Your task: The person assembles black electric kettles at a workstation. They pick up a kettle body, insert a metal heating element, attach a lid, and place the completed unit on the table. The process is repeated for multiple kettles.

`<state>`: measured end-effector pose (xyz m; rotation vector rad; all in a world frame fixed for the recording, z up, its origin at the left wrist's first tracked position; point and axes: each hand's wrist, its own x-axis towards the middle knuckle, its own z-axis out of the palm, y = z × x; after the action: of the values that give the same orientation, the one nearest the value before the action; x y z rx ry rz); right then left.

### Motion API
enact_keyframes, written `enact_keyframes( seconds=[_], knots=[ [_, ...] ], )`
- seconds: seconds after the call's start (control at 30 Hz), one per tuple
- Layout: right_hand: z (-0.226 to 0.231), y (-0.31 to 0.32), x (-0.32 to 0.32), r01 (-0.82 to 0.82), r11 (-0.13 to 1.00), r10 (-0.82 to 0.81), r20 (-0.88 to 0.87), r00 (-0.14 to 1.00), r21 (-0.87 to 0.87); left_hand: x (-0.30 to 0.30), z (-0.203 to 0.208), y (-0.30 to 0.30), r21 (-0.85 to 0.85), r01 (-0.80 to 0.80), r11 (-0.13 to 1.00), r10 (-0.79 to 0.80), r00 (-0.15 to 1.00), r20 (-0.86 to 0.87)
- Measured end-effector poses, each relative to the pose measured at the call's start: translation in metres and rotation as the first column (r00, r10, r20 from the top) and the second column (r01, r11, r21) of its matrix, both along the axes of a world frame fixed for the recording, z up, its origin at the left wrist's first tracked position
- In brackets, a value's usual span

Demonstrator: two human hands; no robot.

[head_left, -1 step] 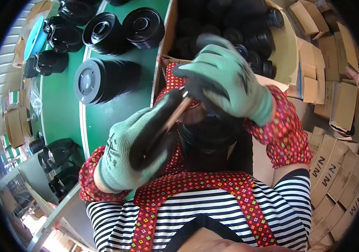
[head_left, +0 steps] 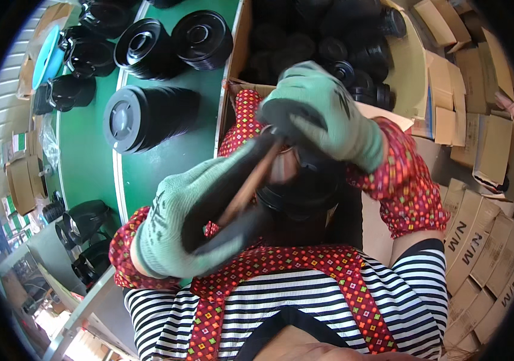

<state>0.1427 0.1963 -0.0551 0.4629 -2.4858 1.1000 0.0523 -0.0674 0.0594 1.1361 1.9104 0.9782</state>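
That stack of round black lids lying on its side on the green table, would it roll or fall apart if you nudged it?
The stack of black lids lies on its side on the green table, so it would probably roll. It seems made of many thin discs, so a push may split it. They look like light plastic.

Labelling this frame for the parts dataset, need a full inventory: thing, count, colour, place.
Round part: one, black, in front of the chest, under the right hand.
Tool: one, brownish handle, gripped in the left hand, tip hidden at the round part.
Stacks of round lids: several, black, lying on the green table at upper left.
Carton of round parts: one, brown with black contents, top centre.
Flat cardboard boxes: many, brown, along the right side.
Apron: one, red patterned, over a striped black and white shirt.
Left hand: green glove with dark palm, closed on the tool.
Right hand: green glove, pressing on top of the round part.
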Motion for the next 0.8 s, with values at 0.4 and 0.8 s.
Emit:
enact_keyframes(
  seconds=[0.4, 0.8],
  knots=[
    [-0.103, -0.005, 0.045, 0.044, 0.981, -0.015, 0.153, 0.988, -0.188, -0.014, -0.074, 0.072, 0.554, 0.288, 0.781, -0.480, 0.844, 0.239],
    [-0.097, -0.021, 0.069, 0.175, 0.954, -0.158, 0.085, 0.984, -0.245, 0.028, -0.077, 0.069, 0.547, 0.288, 0.786, -0.431, 0.890, 0.151]
  ],
)
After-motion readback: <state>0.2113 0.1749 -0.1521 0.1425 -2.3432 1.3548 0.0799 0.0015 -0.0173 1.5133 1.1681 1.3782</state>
